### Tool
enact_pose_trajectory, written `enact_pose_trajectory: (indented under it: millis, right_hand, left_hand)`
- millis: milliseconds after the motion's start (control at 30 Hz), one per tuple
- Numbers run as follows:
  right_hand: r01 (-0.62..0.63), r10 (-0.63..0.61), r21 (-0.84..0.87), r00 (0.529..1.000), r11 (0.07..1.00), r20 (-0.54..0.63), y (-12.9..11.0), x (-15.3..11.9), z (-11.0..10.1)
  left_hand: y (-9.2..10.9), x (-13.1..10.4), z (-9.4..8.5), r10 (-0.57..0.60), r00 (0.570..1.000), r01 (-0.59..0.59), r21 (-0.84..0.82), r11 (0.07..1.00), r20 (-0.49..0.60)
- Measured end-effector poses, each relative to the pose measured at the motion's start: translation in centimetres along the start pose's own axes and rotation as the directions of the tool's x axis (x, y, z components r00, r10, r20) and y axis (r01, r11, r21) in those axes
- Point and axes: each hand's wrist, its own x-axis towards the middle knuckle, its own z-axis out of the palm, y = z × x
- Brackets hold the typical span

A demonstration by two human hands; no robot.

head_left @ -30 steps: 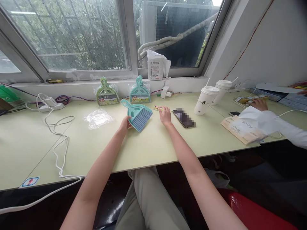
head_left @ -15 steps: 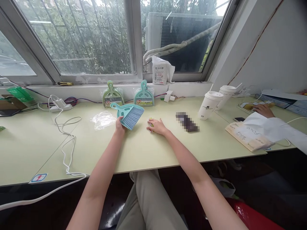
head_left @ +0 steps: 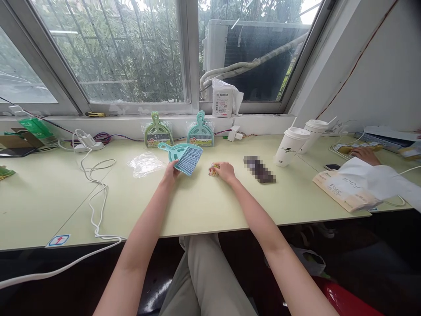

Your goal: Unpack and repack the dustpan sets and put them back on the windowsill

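Two bare hands work at the far middle of the pale green desk (head_left: 204, 206) in the head view, the only view there is. The left hand (head_left: 171, 170) is closed around the bristle end of a teal mini broom (head_left: 184, 156), whose long axis runs from the bristles near the hand up and to the left, so the looped handle points far-left toward the window wall. Just right of it, with a narrow strip of bare desk between, the right hand (head_left: 225, 170) curls over a small yellow printed card (head_left: 213, 169); its fingers are bent in on the card, which shows at the hand's left edge, on the side facing the broom. Whether the card is lifted or lies flat on the desk I cannot tell. The card is nearer the right hand, the broom wholly in the left. Beyond them two packaged dustpan sets (head_left: 158, 134) lean against the wall, and a clear plastic wrapper (head_left: 145, 163) lies left of the broom.
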Motion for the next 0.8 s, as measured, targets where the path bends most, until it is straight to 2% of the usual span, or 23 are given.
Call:
enact_pose_trajectory:
  millis: [67, 133, 200, 267, 367, 433, 567, 800]
  right_hand:
    - [-0.089, 0.104, 0.103, 0.983, 0.991, -0.149, -0.6, 0.0, -0.5]
    - [-0.111, 0.163, 0.200, 0.949, 0.974, -0.271, -1.3, -0.3, -1.1]
    - [-0.059, 0.133, 0.211, 0.926, 0.976, -0.354, -2.3, -0.9, -1.5]
    - [0.041, 0.015, 0.138, 0.924, 0.990, -0.381, -3.5, -1.7, -1.2]
    - [0.216, -0.213, -0.020, 0.939, 0.976, -0.268, -5.2, -2.6, 0.0]
    - [0.275, -0.285, -0.086, 0.949, 0.958, -0.137, -5.8, -2.9, 0.9]
    - [0.238, -0.237, -0.112, 0.971, 0.965, 0.020, -5.8, -2.9, 1.8]
    - [0.174, -0.171, -0.090, 0.984, 0.981, 0.041, -5.7, -3.0, 2.0]
  left_hand:
    - [-0.2, -0.6, 0.7, 0.008, 0.999, -0.006, -0.039, 0.999, 0.053]
    - [-0.5, -1.4, 1.8, -0.013, 0.995, 0.018, -0.056, 0.998, 0.099]
    - [-0.8, -2.3, 3.0, -0.042, 0.985, 0.051, -0.050, 0.997, 0.168]
    - [-1.1, -3.1, 4.1, -0.056, 0.968, 0.070, -0.050, 0.996, 0.245]
    - [-1.2, -3.8, 5.2, -0.042, 0.947, 0.070, -0.074, 0.995, 0.320]
    - [-1.2, -4.0, 5.4, -0.018, 0.946, 0.054, -0.103, 0.993, 0.324]
    - [-0.9, -3.7, 5.0, -0.011, 0.957, 0.045, -0.110, 0.993, 0.289]
    - [-1.4, -3.1, 4.3, -0.010, 0.961, 0.031, -0.074, 0.997, 0.276]
